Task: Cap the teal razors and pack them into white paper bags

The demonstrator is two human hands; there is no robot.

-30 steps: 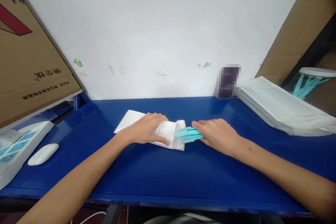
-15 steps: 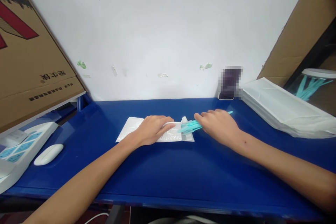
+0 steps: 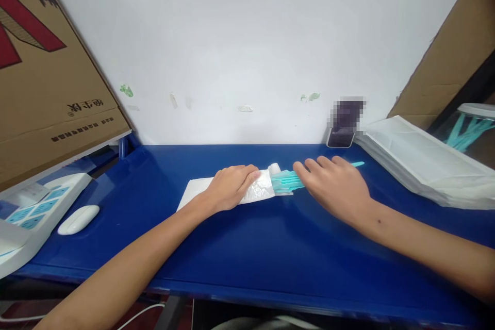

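Note:
A flat white pouch [image 3: 255,192] lies on the blue table [image 3: 247,247]. My left hand [image 3: 231,186] rests on it, fingers pressed down near its open right end. My right hand [image 3: 335,183] lies fingers-down over a bunch of teal sticks [image 3: 286,181]. The sticks' left ends sit in the pouch mouth, and one stick's far tip pokes out past my right hand. Whether my right fingers grip the sticks or only press on them I cannot make out.
A stack of white pouches [image 3: 421,165] lies at the right. Behind it stands a clear container with teal sticks [image 3: 469,129]. A phone [image 3: 342,136] leans on the wall. At the left are a cardboard box [image 3: 46,77], a white device [image 3: 27,211] and a white mouse [image 3: 78,219].
The pouch went from bunched up under my left hand to lying flat. My right hand and the teal sticks shifted right and away, with the sticks' ends staying in the pouch mouth.

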